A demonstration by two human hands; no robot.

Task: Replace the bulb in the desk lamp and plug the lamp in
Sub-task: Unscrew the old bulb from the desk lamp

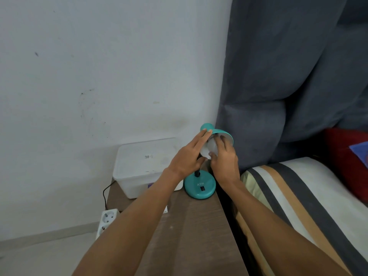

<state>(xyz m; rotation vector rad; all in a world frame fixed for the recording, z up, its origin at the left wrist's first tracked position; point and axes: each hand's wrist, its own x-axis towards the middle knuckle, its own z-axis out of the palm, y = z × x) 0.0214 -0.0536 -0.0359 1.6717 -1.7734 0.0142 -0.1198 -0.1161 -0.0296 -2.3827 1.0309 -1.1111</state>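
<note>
A teal desk lamp stands on the far right corner of a brown bedside table (191, 236), its round base (199, 187) on the tabletop and its shade (218, 132) tipped toward me. A white bulb (209, 148) sits in the mouth of the shade. My right hand (224, 160) grips the bulb with fingers and thumb curled round it. My left hand (187, 158) holds the shade's left side, its fingers laid along the rim and its thumb underneath. The lamp's neck is mostly hidden behind my hands.
A white lidded plastic box (143, 166) sits left of the lamp. A black cord (105, 193) drops off the table's left edge toward a white power strip (107, 220) on the floor. A grey upholstered headboard (288, 76) and a striped mattress (298, 200) lie to the right.
</note>
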